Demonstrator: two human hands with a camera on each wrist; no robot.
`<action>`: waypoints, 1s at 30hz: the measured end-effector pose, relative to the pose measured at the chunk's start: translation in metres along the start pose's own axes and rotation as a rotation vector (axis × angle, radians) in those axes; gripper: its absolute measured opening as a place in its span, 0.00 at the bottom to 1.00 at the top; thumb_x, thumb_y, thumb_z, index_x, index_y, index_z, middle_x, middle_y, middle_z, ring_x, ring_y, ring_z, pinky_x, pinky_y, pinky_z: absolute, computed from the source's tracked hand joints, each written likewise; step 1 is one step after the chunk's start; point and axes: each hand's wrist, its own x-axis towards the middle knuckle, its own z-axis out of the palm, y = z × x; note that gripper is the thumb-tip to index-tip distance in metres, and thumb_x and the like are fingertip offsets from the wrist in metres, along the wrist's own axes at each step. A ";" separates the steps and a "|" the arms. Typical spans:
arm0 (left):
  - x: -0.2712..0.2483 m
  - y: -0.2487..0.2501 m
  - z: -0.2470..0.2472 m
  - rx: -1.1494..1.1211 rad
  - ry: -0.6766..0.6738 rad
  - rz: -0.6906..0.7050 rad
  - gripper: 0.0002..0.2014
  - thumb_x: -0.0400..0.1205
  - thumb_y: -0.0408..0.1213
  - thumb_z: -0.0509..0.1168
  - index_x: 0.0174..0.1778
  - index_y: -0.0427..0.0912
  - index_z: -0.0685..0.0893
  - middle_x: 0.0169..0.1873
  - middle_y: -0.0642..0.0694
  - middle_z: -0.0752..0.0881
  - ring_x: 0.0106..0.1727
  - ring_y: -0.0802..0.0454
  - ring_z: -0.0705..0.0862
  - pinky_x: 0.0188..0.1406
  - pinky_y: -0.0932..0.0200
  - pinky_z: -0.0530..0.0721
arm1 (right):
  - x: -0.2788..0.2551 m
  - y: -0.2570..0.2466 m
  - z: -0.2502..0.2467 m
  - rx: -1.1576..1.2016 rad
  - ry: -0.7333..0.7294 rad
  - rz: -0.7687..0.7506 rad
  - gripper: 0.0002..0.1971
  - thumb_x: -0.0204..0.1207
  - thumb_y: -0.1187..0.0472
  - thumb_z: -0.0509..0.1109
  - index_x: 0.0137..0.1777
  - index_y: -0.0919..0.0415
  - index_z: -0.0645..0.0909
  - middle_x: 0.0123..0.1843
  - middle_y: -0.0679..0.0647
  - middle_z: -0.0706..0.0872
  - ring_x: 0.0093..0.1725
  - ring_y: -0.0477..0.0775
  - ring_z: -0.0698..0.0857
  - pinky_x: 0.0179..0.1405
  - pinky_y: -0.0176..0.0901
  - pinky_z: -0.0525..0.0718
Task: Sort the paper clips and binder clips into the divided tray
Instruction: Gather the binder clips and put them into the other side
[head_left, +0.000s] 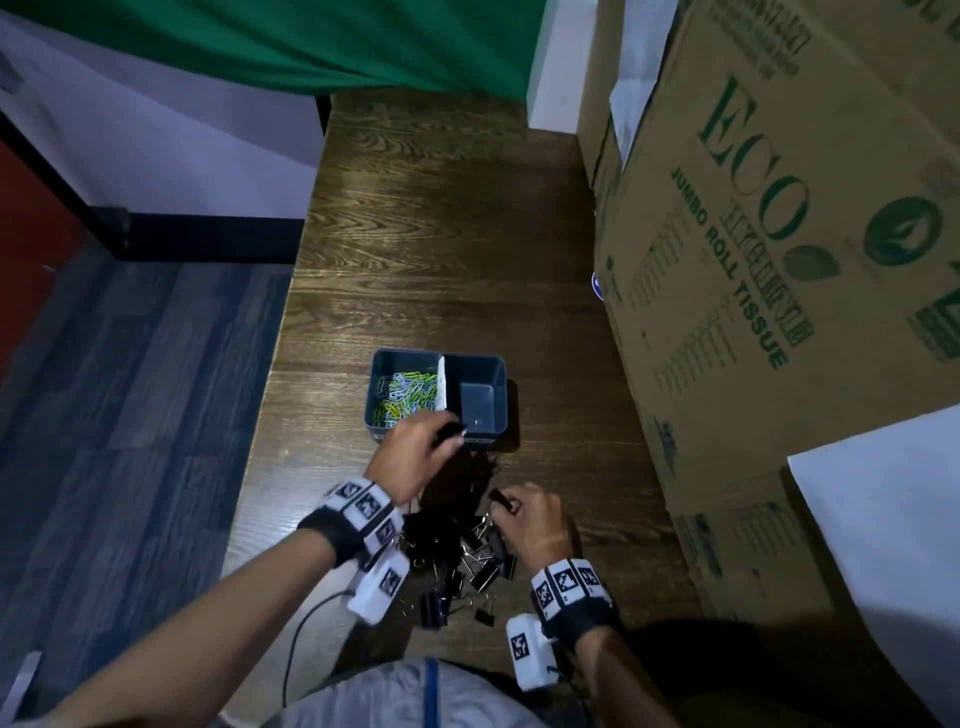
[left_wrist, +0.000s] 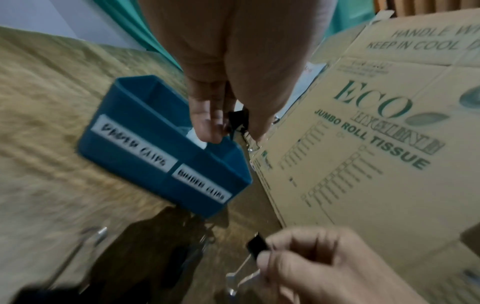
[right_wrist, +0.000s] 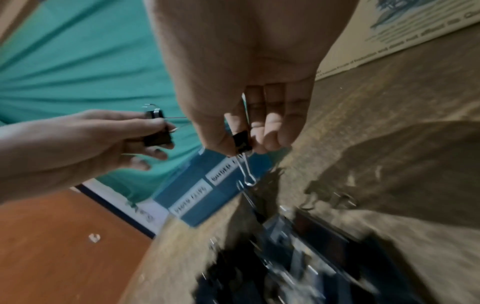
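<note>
The left hand (head_left: 410, 457) pinched a binder clip (head_left: 451, 432) just before the divided tray (head_left: 488, 441); the right hand (head_left: 535, 525), nearer the body, pinched another (right_wrist: 241, 142). These looked light, stiff and springy, probably best gripped by the black body rather than the loose wire handles.

Blue divided tray (head_left: 383, 364) on wood table: left compartment holds colored paper clips (head_left: 405, 392), right one bare. Black binder clips (head_left: 457, 551) heaped just before tray (two more pinched, one per hand).
</note>
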 end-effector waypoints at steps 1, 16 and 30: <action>0.015 0.005 -0.003 -0.006 0.020 -0.016 0.12 0.83 0.44 0.66 0.61 0.46 0.83 0.52 0.48 0.85 0.44 0.57 0.81 0.46 0.62 0.81 | 0.002 -0.003 -0.004 0.028 0.037 -0.014 0.09 0.80 0.56 0.71 0.56 0.55 0.89 0.53 0.51 0.86 0.42 0.46 0.79 0.30 0.23 0.64; -0.050 -0.048 0.034 0.201 -0.113 -0.223 0.13 0.81 0.46 0.66 0.61 0.54 0.78 0.58 0.50 0.82 0.59 0.48 0.81 0.48 0.52 0.84 | 0.075 -0.061 -0.055 0.388 0.280 -0.107 0.07 0.73 0.57 0.79 0.50 0.56 0.91 0.39 0.46 0.89 0.39 0.43 0.87 0.40 0.32 0.81; -0.081 -0.065 0.064 0.514 -0.577 -0.159 0.62 0.64 0.65 0.74 0.82 0.60 0.35 0.84 0.46 0.44 0.77 0.37 0.58 0.60 0.40 0.82 | 0.017 0.003 0.046 -0.408 -0.475 -0.197 0.64 0.61 0.56 0.88 0.85 0.35 0.42 0.89 0.49 0.39 0.85 0.70 0.50 0.79 0.74 0.64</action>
